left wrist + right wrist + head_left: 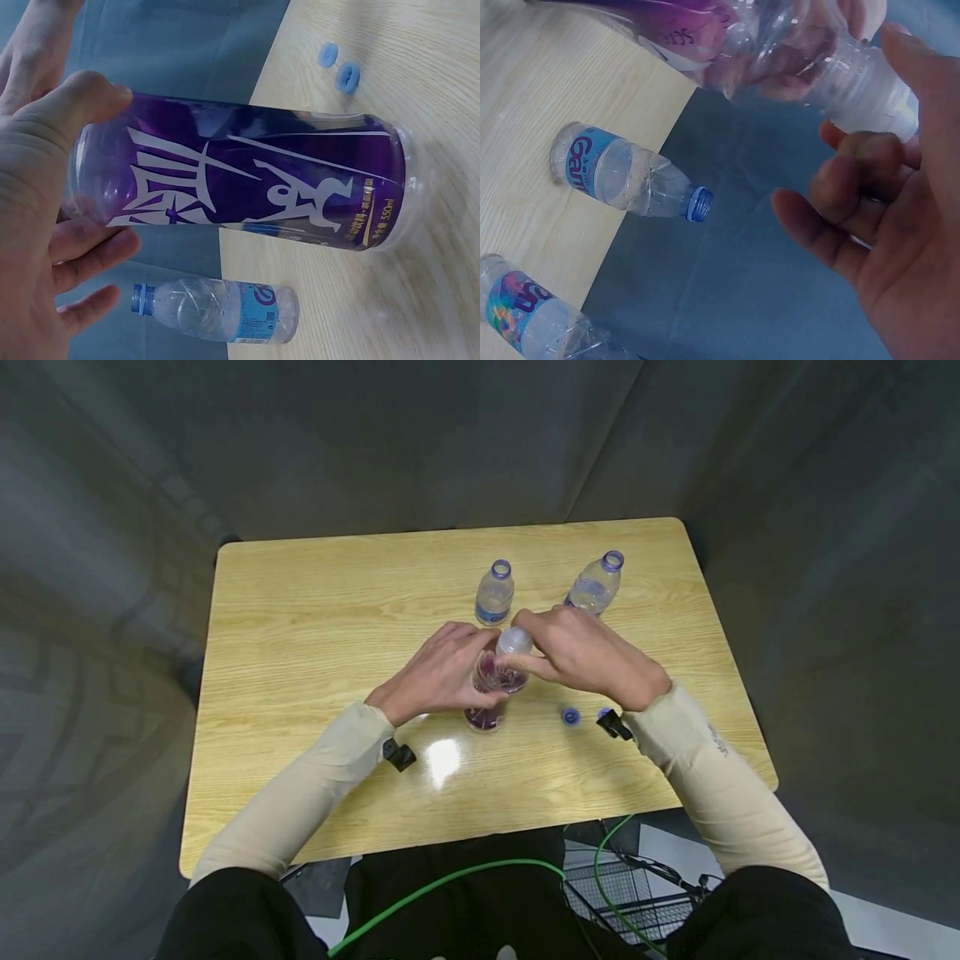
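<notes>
A clear bottle with a purple label (255,172) stands on the table, its base near the tabletop. My left hand (450,672) grips it round the upper body, with the thumb across the front in the left wrist view. Over its top, my right hand (588,652) pinches the whitish translucent cap (514,642) between thumb and curled index finger. In the right wrist view, the cap (877,97) sits at the bottle's neck, and the other right fingers (817,232) are spread below it.
Two uncapped clear bottles with blue labels stand behind the hands, one in the middle (495,592) and one at the right (596,583). Two blue caps, one by itself (571,717) and one beside the right wrist camera (604,712), lie on the wooden table (315,602).
</notes>
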`<state>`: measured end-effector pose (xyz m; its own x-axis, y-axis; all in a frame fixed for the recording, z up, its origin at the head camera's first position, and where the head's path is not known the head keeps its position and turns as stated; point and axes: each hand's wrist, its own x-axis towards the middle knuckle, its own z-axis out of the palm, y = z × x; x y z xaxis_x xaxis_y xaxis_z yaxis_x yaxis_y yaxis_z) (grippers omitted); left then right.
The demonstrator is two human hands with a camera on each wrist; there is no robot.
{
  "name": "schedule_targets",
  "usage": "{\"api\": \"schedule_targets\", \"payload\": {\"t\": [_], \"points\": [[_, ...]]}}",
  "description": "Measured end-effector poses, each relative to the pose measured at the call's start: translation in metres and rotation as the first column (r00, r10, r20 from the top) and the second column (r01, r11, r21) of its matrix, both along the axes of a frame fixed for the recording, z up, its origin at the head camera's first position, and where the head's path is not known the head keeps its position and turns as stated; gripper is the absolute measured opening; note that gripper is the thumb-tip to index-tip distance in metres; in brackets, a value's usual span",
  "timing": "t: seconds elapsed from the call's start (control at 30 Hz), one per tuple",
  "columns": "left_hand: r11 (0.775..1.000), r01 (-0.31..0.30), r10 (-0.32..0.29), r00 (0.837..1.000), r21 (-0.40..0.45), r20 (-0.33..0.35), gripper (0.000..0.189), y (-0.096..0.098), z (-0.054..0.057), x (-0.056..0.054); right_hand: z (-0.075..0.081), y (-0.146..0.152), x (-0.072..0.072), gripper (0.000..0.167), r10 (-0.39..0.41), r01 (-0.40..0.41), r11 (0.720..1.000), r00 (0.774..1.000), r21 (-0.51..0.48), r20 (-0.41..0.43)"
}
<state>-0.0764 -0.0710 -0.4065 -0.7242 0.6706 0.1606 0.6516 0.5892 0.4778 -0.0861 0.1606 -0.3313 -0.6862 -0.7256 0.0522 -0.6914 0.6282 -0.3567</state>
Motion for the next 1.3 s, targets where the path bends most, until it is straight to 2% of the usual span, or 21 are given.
{"api": "schedule_targets", "payload": {"t": [0.17, 0.4, 0.87, 1.03, 1.17, 1.3], "points": [[0.999, -0.030, 0.030, 0.999, -0.012, -0.023, 0.087, 0.002, 0.000, 0.000, -0.002, -0.003, -0.002, 0.046, -0.018, 0.019, 1.000, 0.993, 0.009, -0.119], [1.000, -0.026, 0.026, 1.000, 0.017, -0.006, 0.087, 0.003, -0.001, 0.002, -0.006, -0.006, -0.005, 0.050, -0.014, 0.011, 1.000, 0.975, -0.013, -0.222], [0.999, -0.018, 0.020, 0.998, 0.036, -0.059, 0.084, 0.004, -0.003, 0.002, -0.008, -0.007, -0.005, 0.053, -0.033, 0.032, 0.999, 0.961, -0.009, -0.274], [0.999, -0.036, 0.037, 0.998, 0.022, -0.042, 0.080, 0.002, -0.002, 0.000, -0.010, -0.007, -0.005, 0.055, -0.067, 0.067, 0.998, 0.965, -0.009, -0.252], [0.999, -0.050, 0.050, 0.998, 0.018, -0.028, 0.074, -0.001, -0.003, -0.003, -0.014, -0.003, -0.003, 0.052, -0.117, 0.118, 0.993, 0.979, -0.004, -0.166], [0.997, -0.083, 0.083, 0.996, 0.009, 0.019, 0.079, -0.005, -0.004, -0.004, -0.019, 0.003, -0.001, 0.052, -0.151, 0.151, 0.989, 0.985, -0.007, -0.078]]}}
